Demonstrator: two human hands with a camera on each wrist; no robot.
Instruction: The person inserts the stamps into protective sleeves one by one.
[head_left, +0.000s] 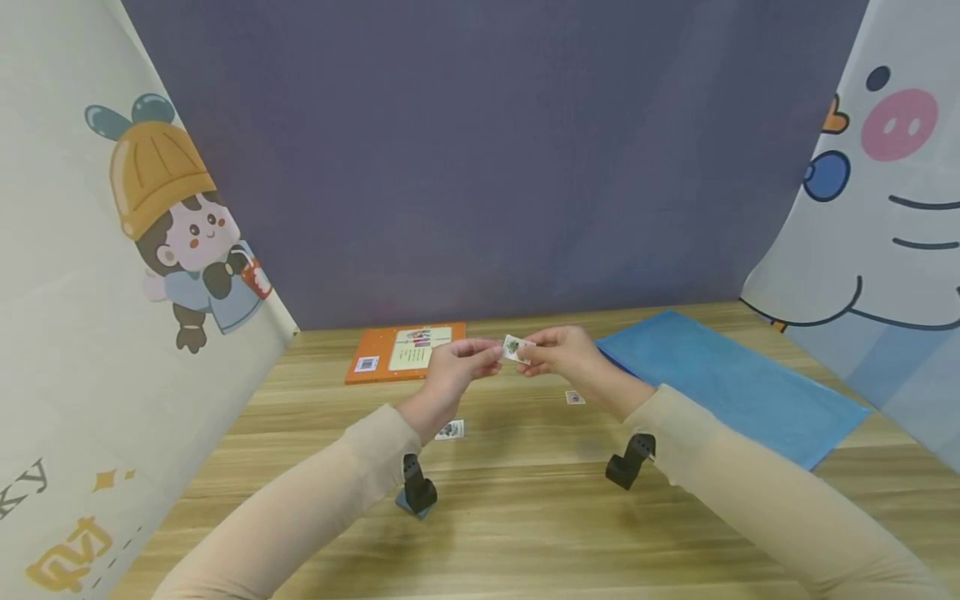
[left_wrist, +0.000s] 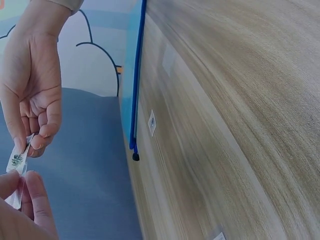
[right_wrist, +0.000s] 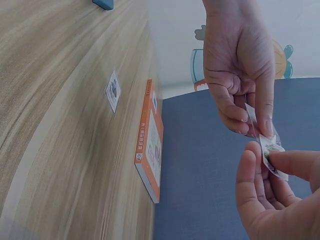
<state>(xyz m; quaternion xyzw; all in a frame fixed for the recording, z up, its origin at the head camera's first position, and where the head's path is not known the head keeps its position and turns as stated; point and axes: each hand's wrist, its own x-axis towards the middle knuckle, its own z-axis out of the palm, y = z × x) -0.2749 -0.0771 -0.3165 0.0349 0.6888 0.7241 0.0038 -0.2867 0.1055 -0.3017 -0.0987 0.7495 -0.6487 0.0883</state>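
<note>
Above the middle of the table, both hands hold a small white card (head_left: pixel 516 349) with a green picture. My left hand (head_left: pixel 461 367) pinches its left end between thumb and fingers; my right hand (head_left: pixel 564 357) pinches the right end. In the right wrist view, clear plastic film (right_wrist: pixel 253 120) shows around the card, under the left thumb. The right thumb lies across the printed face. On the table below are a white card with a dark picture (head_left: pixel 451 430), by my left wrist, and a smaller picture card (head_left: pixel 575 397) below my right hand.
An orange book (head_left: pixel 375 346) lies at the back left of the wooden table (head_left: pixel 525 517). To the right is a flat blue pouch (head_left: pixel 735 383), whose edge and dark zipper pull (left_wrist: pixel 135 156) show in the left wrist view. A small blue item (head_left: pixel 405 503) lies at the front left.
</note>
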